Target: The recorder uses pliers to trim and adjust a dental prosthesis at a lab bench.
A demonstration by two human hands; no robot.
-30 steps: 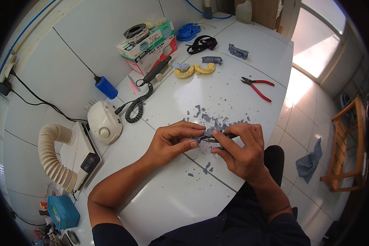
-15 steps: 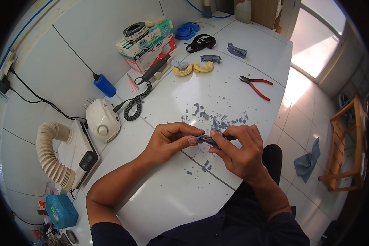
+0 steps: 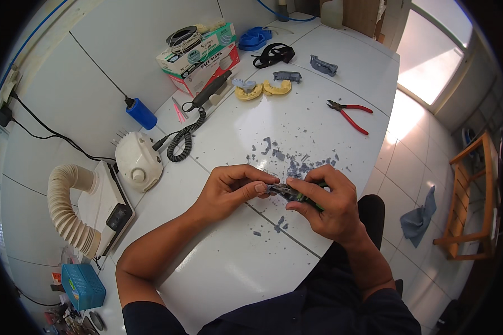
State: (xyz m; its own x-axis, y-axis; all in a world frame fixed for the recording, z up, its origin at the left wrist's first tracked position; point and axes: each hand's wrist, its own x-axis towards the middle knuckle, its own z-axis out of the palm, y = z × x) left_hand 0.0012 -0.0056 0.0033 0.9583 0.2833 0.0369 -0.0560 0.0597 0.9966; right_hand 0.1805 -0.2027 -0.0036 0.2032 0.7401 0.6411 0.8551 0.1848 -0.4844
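Note:
Over the white tiled table, my left hand [image 3: 223,192] pinches a small grey-blue piece [image 3: 270,189] between thumb and fingertips; most of it is hidden. My right hand [image 3: 332,209] is closed round pliers with green handles [image 3: 302,198], their metal jaws against that piece. I cannot make out whether the jaws are closed. Broken grey-blue crumbs [image 3: 303,166] lie scattered on the table just beyond both hands, with a few larger bits [image 3: 280,225] nearer me.
Red-handled cutters [image 3: 352,116] lie at the right. Farther back are yellow dental casts [image 3: 277,88], grey-blue moulded blocks [image 3: 323,66], a black strap [image 3: 274,54] and mask boxes [image 3: 207,67]. A corded handpiece [image 3: 209,90], white control unit [image 3: 138,162] and hose machine [image 3: 117,215] stand left.
My right hand has turned slightly, so the green handles of the pliers show more. The left hand keeps its pinch in nearly the same place.

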